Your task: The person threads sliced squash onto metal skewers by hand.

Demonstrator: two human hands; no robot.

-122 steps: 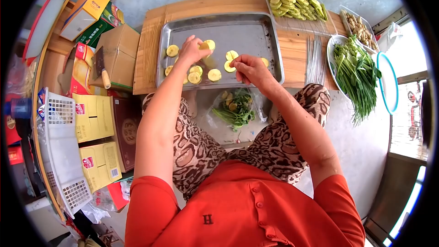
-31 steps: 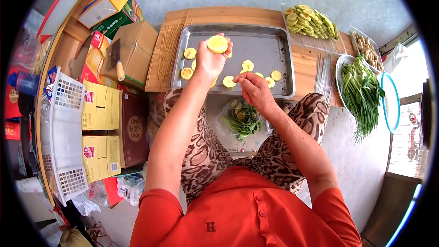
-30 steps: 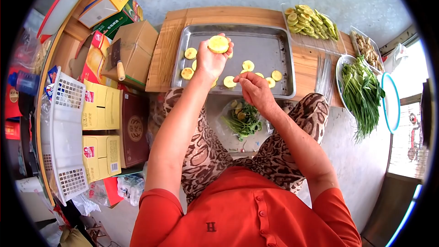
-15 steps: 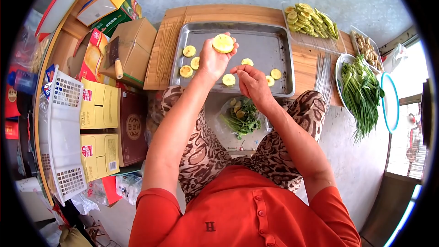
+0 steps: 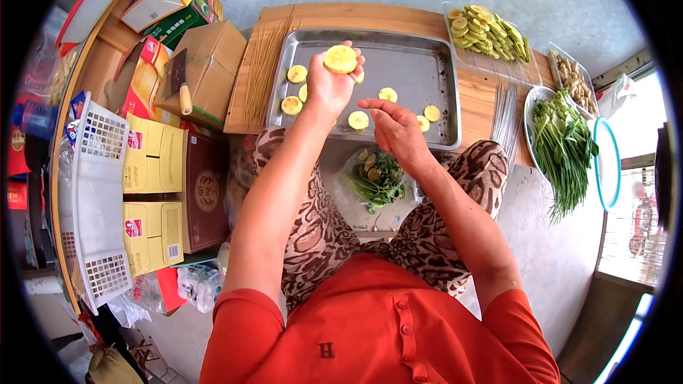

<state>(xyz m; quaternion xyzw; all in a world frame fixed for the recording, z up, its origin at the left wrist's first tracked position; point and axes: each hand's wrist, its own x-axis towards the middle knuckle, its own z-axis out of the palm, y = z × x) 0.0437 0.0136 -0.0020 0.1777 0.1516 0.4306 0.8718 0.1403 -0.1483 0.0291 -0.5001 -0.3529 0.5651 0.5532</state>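
Note:
My left hand [image 5: 331, 90] is raised over the metal tray [image 5: 409, 43], its fingers curled around a round yellow vegetable slice [image 5: 341, 59] that looks like squash; whether more slices lie under it I cannot tell. My right hand [image 5: 395, 125] is over the tray's near edge, apart from the left. Its fingers are curled, the index finger pointing left; anything thin pinched in them cannot be made out. Several similar slices lie on the tray, one loose slice [image 5: 358, 120] just left of my right hand and another slice [image 5: 291, 105] at the tray's left side.
Thin wooden skewers [image 5: 265, 75] lie left of the tray, metal skewers [image 5: 504, 117] right of it. Beyond are a clear container of piled slices [image 5: 491, 34] and a dish of leafy greens [image 5: 562, 146]. A bag of greens [image 5: 377, 181] sits below. Cartons [image 5: 153, 156] stand at left.
My left hand has shifted slightly left and up, with the slice turned more face-up. My right hand has moved slightly right and down, widening the gap between the hands.

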